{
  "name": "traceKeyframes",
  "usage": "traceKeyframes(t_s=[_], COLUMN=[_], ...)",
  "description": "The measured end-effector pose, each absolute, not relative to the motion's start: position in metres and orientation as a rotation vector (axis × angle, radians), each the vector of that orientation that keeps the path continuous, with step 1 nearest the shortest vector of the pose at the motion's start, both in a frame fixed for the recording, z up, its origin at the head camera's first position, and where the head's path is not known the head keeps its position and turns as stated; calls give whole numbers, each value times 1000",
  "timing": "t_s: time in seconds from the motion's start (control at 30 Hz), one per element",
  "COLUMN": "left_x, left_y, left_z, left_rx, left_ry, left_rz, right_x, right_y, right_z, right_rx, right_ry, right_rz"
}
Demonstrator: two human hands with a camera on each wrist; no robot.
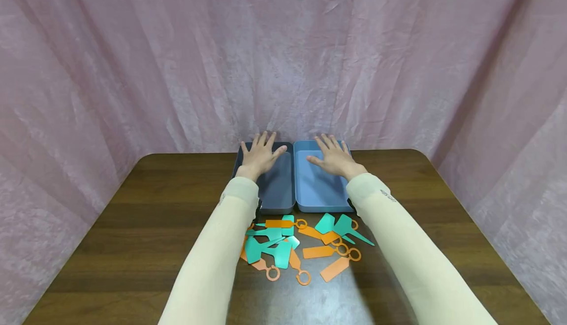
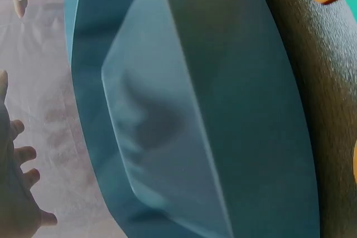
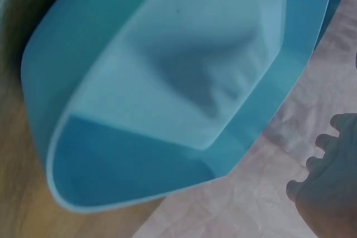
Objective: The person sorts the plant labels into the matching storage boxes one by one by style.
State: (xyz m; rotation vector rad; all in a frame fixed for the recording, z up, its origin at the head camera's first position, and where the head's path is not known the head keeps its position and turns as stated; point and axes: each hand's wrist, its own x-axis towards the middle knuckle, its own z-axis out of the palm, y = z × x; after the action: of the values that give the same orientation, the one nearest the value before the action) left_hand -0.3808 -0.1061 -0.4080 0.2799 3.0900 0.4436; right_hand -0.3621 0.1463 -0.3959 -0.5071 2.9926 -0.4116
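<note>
My left hand (image 1: 259, 157) is held over the dark grey-blue tray (image 1: 278, 187), its fingers spread and nothing in them. Over the light blue tray (image 1: 321, 192) is my right hand (image 1: 333, 158), likewise spread and holding nothing. Each wrist view shows a hand's shadow on a tray floor, with the left hand (image 2: 19, 176) and the right hand (image 3: 329, 176) at the frame edges. Both trays stand side by side, with no items visible in them. In front of them lie several flat teal pieces with pointed tails (image 1: 282, 253) and several orange tags with ring ends (image 1: 319, 251).
The pieces lie loosely, some overlapping, on a dark wooden table (image 1: 133, 246). A pink curtain (image 1: 301, 59) hangs behind the table and at its sides. My forearms in pale sleeves reach past the pile on both sides, hiding part of its left edge.
</note>
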Motion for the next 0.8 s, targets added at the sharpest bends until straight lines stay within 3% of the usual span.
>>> traceKeyframes(t_s=[0.8], left_x=[-366], left_y=[-121], left_z=[-400], left_rx=[440], left_ry=[3090], left_rz=[627], right_x=[-363], right_y=[178], right_z=[-400], right_rx=[-658], right_ry=[2903], right_rz=[-608])
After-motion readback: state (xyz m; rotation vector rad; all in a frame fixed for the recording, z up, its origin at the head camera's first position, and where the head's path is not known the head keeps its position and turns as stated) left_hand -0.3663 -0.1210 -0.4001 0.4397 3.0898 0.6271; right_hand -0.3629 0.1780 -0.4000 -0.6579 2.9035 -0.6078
